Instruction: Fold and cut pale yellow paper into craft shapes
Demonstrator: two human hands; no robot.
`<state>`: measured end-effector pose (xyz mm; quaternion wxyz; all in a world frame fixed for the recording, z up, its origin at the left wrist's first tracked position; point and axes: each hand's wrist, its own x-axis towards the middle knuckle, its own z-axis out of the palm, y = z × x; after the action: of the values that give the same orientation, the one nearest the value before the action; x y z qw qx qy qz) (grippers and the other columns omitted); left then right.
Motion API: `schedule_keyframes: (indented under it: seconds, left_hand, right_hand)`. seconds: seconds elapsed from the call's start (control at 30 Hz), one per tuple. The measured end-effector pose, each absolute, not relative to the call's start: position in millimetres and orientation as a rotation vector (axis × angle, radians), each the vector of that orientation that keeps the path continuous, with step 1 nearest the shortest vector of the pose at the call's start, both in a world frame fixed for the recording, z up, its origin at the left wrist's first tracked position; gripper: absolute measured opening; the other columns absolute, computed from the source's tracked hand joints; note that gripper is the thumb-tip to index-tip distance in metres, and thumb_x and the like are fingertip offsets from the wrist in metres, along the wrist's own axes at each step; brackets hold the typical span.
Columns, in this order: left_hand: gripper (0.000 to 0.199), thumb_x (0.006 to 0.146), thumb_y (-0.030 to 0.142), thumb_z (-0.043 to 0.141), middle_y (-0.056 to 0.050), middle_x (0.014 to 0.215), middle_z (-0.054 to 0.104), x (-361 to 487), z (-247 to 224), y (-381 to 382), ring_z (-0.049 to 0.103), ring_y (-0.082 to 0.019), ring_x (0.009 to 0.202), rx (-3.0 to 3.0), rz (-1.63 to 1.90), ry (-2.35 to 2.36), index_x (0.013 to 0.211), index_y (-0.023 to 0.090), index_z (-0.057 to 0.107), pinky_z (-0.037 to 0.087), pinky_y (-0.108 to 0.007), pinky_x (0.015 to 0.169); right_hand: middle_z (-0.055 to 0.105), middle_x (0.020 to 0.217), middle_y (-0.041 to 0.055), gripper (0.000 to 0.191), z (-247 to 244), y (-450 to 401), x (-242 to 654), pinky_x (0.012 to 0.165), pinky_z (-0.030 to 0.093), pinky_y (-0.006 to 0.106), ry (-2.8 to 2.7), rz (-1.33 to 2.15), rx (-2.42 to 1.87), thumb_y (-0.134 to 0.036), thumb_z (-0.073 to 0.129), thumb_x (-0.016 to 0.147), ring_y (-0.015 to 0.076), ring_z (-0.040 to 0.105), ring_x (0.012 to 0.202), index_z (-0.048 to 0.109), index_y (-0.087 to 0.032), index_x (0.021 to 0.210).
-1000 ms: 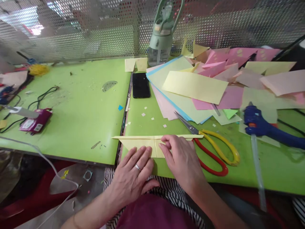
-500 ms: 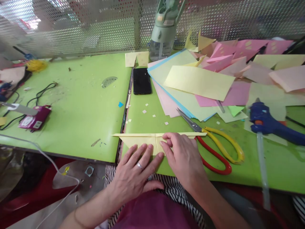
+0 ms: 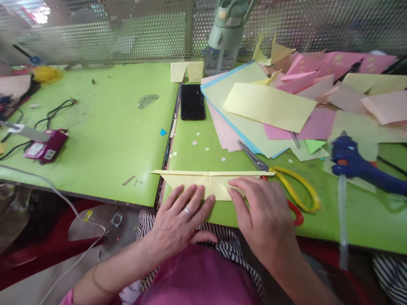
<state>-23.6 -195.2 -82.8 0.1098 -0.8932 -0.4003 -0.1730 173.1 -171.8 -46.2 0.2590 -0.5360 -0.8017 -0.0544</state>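
Note:
A folded pale yellow paper (image 3: 219, 190) lies near the table's front edge, with a narrow folded strip along its far side and a crease down its middle. Spread flat over its left half, my left hand (image 3: 182, 214), with a ring on one finger, presses it to the table. My right hand (image 3: 263, 207) rests on the paper's right part with curled fingers, thumb and forefinger close together. Whether anything is held between them is hidden. Beside that hand lie scissors (image 3: 300, 184) with yellow and red handles, the red one partly covered by the hand.
A black phone (image 3: 192, 102) and a bottle (image 3: 222, 46) stand beyond the paper. Coloured sheets (image 3: 270, 106) are heaped at the back right. A blue glue gun (image 3: 352, 159) lies at right. Leftward are a purple box (image 3: 47, 146) with cables and a protractor (image 3: 148, 101).
My right hand has slid rightward along the paper, away from the middle crease, and covers more of the red handle. My left hand stays on the paper. The view has shifted slightly.

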Motion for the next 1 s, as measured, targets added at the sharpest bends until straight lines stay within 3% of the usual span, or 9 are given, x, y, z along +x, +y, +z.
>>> schedule_keyframes:
  seconds: [0.17, 0.37, 0.7, 1.0]
  left_hand:
    - [0.069, 0.091, 0.068, 0.037, -0.008, 0.14, 0.057, -25, -84, -196, 0.049, -0.024, 0.132, -2.64, -0.544, -1.181, 0.139, 0.021, 0.051, 0.029, -0.042, 0.117]
    - [0.06, 0.095, 0.061, 0.039, -0.008, 0.139, 0.058, -24, -82, -196, 0.05, -0.024, 0.131, -2.636, -0.556, -1.187, 0.137, 0.02, 0.054, 0.028, -0.041, 0.118]
    - [0.065, 0.091, 0.066, 0.041, -0.008, 0.137, 0.06, -24, -79, -197, 0.052, -0.024, 0.129, -2.657, -0.542, -1.205, 0.136, 0.02, 0.055, 0.026, -0.041, 0.119]
    - [0.076, 0.088, 0.073, 0.033, -0.008, 0.14, 0.058, -26, -77, -195, 0.05, -0.024, 0.131, -2.709, -0.551, -1.229, 0.139, 0.019, 0.051, 0.029, -0.041, 0.117]
  right_hand:
    - [0.072, 0.116, 0.0102, 0.038, -40, -200, 179, 0.096, 0.036, 0.047, -2.331, -0.298, -1.254, -0.038, 0.057, 0.093, 0.0291, 0.056, 0.11, 0.06, -0.016, 0.124]
    - [0.067, 0.126, 0.0149, 0.06, -65, -212, 173, 0.104, 0.033, 0.054, -2.355, -0.347, -1.344, -0.061, 0.044, 0.093, 0.0332, 0.048, 0.121, 0.063, -0.015, 0.125]
    - [0.056, 0.137, 0.0209, 0.057, -68, -219, 204, 0.104, 0.032, 0.062, -2.378, -0.38, -1.495, -0.055, 0.038, 0.096, 0.0394, 0.042, 0.13, 0.059, -0.017, 0.133]
    - [0.06, 0.131, 0.0196, 0.048, -73, -213, 205, 0.103, 0.036, 0.057, -2.302, -0.323, -1.434, -0.048, 0.042, 0.097, 0.0371, 0.047, 0.126, 0.061, -0.014, 0.126]
